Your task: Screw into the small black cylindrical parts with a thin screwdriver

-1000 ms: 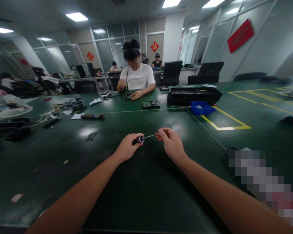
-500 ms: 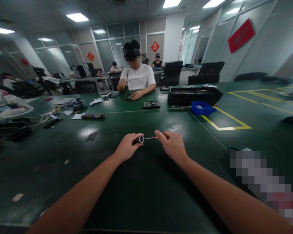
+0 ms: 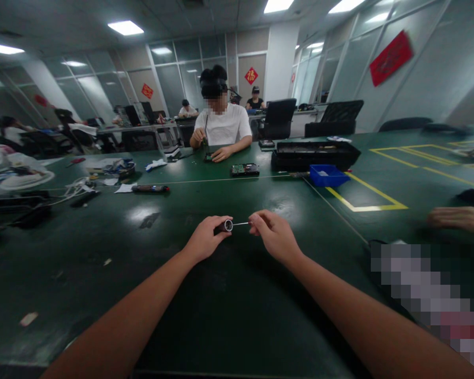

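My left hand (image 3: 206, 238) is closed around a dark cylinder with a pale ring at its end (image 3: 227, 226); most of its body is hidden by my fingers. My right hand (image 3: 274, 231) pinches the handle of a screwdriver (image 3: 242, 224), whose thin metal shaft points left at the cylinder's ringed end. The shaft's tip meets or lies just beside that ring; I cannot tell which. My fingers cover nearly all of the handle. Both hands are above the middle of the green table (image 3: 221, 326).
Opposite, a person (image 3: 226, 123) in white works on a small board. Between us lies a circuit board device (image 3: 245, 169). A black case (image 3: 315, 155) and a blue tray (image 3: 328, 176) are to its right. A dark cylinder (image 3: 150, 189) lies left. Another person's hand (image 3: 460, 218) is at far right.
My right fingers have closed further over the screwdriver handle, covering its red part. My left hand has stayed in place. Another person's hand has appeared at the right edge.
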A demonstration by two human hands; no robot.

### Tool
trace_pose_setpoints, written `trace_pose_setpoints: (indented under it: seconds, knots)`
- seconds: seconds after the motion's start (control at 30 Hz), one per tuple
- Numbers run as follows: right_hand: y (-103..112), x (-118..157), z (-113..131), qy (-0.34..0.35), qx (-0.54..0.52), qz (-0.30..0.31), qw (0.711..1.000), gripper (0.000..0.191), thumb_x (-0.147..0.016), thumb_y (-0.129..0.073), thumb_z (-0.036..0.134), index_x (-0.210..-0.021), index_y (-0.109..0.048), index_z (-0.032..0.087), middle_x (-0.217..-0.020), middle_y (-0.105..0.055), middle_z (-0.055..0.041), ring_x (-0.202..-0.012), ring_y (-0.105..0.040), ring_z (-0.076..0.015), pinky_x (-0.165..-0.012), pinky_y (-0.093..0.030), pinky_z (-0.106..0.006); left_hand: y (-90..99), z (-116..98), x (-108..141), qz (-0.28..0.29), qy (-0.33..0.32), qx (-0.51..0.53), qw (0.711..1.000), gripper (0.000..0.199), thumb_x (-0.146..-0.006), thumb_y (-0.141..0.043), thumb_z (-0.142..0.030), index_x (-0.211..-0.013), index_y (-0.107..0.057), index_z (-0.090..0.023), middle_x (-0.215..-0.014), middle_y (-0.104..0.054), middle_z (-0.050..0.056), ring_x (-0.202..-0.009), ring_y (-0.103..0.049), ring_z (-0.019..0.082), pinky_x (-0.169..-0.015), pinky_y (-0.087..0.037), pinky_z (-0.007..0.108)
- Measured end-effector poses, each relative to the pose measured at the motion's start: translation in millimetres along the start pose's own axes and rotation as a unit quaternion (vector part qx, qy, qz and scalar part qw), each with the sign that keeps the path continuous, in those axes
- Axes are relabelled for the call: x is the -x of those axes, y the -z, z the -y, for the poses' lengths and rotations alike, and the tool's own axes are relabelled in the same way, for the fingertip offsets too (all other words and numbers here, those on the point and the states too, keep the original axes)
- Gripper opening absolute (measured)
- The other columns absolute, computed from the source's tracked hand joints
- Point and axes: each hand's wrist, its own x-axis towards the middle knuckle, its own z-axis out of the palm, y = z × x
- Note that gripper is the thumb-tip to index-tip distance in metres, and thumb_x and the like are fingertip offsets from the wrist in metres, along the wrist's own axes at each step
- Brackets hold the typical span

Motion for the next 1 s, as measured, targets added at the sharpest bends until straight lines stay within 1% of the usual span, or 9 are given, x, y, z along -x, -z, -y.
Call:
trace_pose_setpoints:
  seconds: [0.1, 0.23, 0.33, 0.47, 0.57, 0.7, 0.77, 0.9, 1.0]
  knots:
    - [0.4, -0.3, 1.4, -0.026, 0.021, 0.000, 0.999, 0.035, -0.101, -0.043, 0.046, -0.095, -0.068, 0.022, -0.063, -0.064, 0.0008, -0.061, -0.063, -0.0173, -0.063, -0.046, -0.031, 0.6, -1.1, 0.3, 0.006, -0.002, -0.001, 1.000, 0.041, -0.088, -0.070, -0.021, -0.128, -0.066, -0.026, -0.122, -0.069, 0.005, -0.115, -0.059, 0.024, -0.105, -0.043, 0.041]
    - [0.4, 0.8, 3.1, -0.006, 0.008, -0.005, 1.000, 0.028, -0.096, -0.052, 0.032, -0.119, -0.063, 0.021, -0.080, -0.070, -0.0014, -0.074, -0.067, -0.0183, -0.068, -0.049, -0.031, 1.1, -2.9, 0.9, 0.008, 0.003, -0.001, 1.000, 0.042, -0.088, -0.070, -0.021, -0.129, -0.065, -0.027, -0.122, -0.068, 0.004, -0.114, -0.059, 0.023, -0.104, -0.043, 0.041]
    - [-0.1, 2.0, 4.5, 0.015, 0.017, 0.005, 1.000, 0.023, -0.093, -0.056, 0.030, -0.112, -0.065, 0.022, -0.089, -0.071, -0.0030, -0.077, -0.067, -0.0182, -0.069, -0.048, -0.031, 1.2, -2.8, 1.0, 0.009, 0.003, -0.003, 1.000, 0.042, -0.088, -0.070, -0.021, -0.129, -0.065, -0.027, -0.121, -0.069, 0.004, -0.114, -0.059, 0.023, -0.102, -0.044, 0.040]
    - [-0.9, 1.5, 4.9, -0.007, 0.020, 0.017, 1.000, 0.032, -0.100, -0.045, 0.042, -0.094, -0.068, 0.022, -0.069, -0.067, -0.0004, -0.066, -0.064, -0.0174, -0.066, -0.046, -0.031, 1.4, -2.6, 0.5, 0.002, 0.002, -0.005, 1.000, 0.042, -0.088, -0.071, -0.020, -0.129, -0.065, -0.027, -0.121, -0.069, 0.003, -0.115, -0.059, 0.023, -0.104, -0.043, 0.040]
    - [-1.6, 0.4, 2.4, -0.023, 0.012, 0.018, 0.999, 0.029, -0.100, -0.045, 0.041, -0.105, -0.067, 0.021, -0.064, -0.064, 0.0013, -0.063, -0.063, -0.0176, -0.063, -0.046, -0.031, 1.5, -3.1, 0.0, 0.004, 0.002, -0.006, 1.000, 0.041, -0.087, -0.071, -0.019, -0.128, -0.066, -0.026, -0.121, -0.069, 0.003, -0.114, -0.059, 0.023, -0.103, -0.043, 0.039]
    - [-2.8, 1.0, 0.0, 0.003, 0.000, 0.012, 1.000, 0.030, -0.094, -0.056, 0.035, -0.122, -0.058, 0.022, -0.083, -0.068, -0.0012, -0.073, -0.065, -0.0187, -0.067, -0.048, -0.032, 1.8, -2.0, 0.2, -0.001, 0.010, -0.003, 1.000, 0.042, -0.089, -0.069, -0.020, -0.130, -0.065, -0.027, -0.122, -0.068, 0.003, -0.115, -0.059, 0.023, -0.103, -0.043, 0.040]
    - [-3.4, 1.9, 0.8, 0.012, 0.000, 0.015, 1.000, 0.029, -0.093, -0.059, 0.035, -0.119, -0.059, 0.023, -0.087, -0.068, -0.0023, -0.076, -0.065, -0.0191, -0.069, -0.049, -0.033, 1.9, -0.8, 0.4, -0.005, 0.013, -0.004, 1.000, 0.042, -0.089, -0.069, -0.020, -0.130, -0.064, -0.028, -0.122, -0.068, 0.003, -0.115, -0.059, 0.023, -0.103, -0.043, 0.040]
    - [-4.1, 2.5, 2.2, -0.006, -0.007, 0.008, 1.000, 0.027, -0.099, -0.045, 0.042, -0.106, -0.063, 0.023, -0.073, -0.064, -0.0003, -0.066, -0.061, -0.0184, -0.063, -0.046, -0.033, 1.7, -0.6, 0.4, 0.001, 0.000, -0.006, 1.000, 0.041, -0.088, -0.070, -0.019, -0.128, -0.065, -0.026, -0.122, -0.069, 0.003, -0.115, -0.059, 0.023, -0.104, -0.043, 0.040]
    - [-4.9, 1.5, -0.5, -0.009, -0.023, -0.024, 0.999, 0.025, -0.098, -0.046, 0.039, -0.110, -0.061, 0.023, -0.075, -0.065, 0.0000, -0.064, -0.060, -0.0180, -0.062, -0.045, -0.033, 1.7, -3.0, 0.4, 0.007, -0.008, -0.007, 1.000, 0.041, -0.088, -0.070, -0.019, -0.129, -0.065, -0.027, -0.122, -0.069, 0.004, -0.115, -0.059, 0.023, -0.104, -0.043, 0.040]
